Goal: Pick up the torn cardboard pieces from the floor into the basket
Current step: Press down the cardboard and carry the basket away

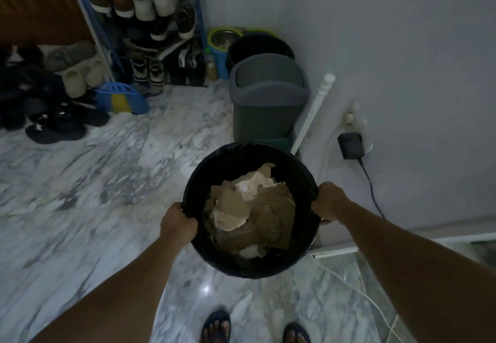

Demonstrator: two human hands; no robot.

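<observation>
Black-lined basket [188,181], mouth up, hangs between both grips: left hand [178,223] and right hand [331,203] clamp opposite rims. Torn cardboard pieces [271,214] lie inside; bare marble floor [94,181] opens leftward.

Torn cardboard pieces [271,208] lie in the basket [241,262]; a swing-lid bin [265,95] stands behind it, a shoe rack [150,20] farther left, apparently against the wall [402,47].
</observation>
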